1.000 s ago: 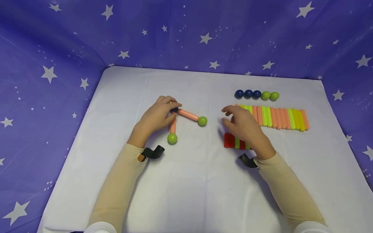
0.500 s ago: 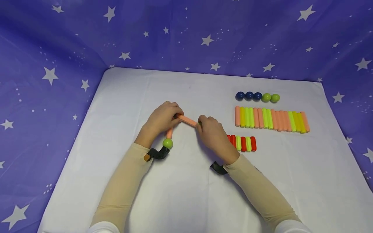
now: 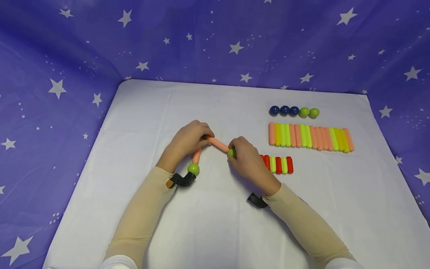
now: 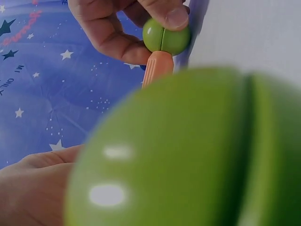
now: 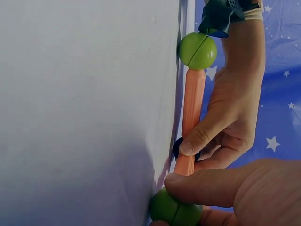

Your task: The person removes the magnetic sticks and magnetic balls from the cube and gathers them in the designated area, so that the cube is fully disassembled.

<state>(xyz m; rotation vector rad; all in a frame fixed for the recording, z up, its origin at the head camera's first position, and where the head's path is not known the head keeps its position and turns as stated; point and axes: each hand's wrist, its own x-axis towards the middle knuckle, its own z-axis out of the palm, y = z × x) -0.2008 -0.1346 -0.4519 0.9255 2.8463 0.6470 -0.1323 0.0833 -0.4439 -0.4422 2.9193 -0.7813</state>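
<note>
Two orange rods form a V on the white table. At their meeting point my left hand (image 3: pixel 189 140) pinches a dark blue ball (image 5: pixel 177 149), mostly covered by the fingers in the head view. One orange rod (image 3: pixel 196 155) points toward me and ends in a green ball (image 3: pixel 193 169), which looms large and blurred in the left wrist view. The other orange rod (image 3: pixel 219 144) reaches to the right. On its end sits a second green ball (image 5: pixel 176 209), held between the thumb and fingers of my right hand (image 3: pixel 246 158).
Behind the right hand lies a row of short red and yellow-green bars (image 3: pixel 278 165), partly hidden. Farther back are a row of orange, yellow and yellow-green rods (image 3: pixel 312 137) and a line of blue and green balls (image 3: pixel 284 110). A starry blue curtain (image 3: pixel 215 41) surrounds the table.
My right hand has come left from beside the bars to the green ball on the right-hand rod. My left hand and the joined rods have shifted slightly toward me.
</note>
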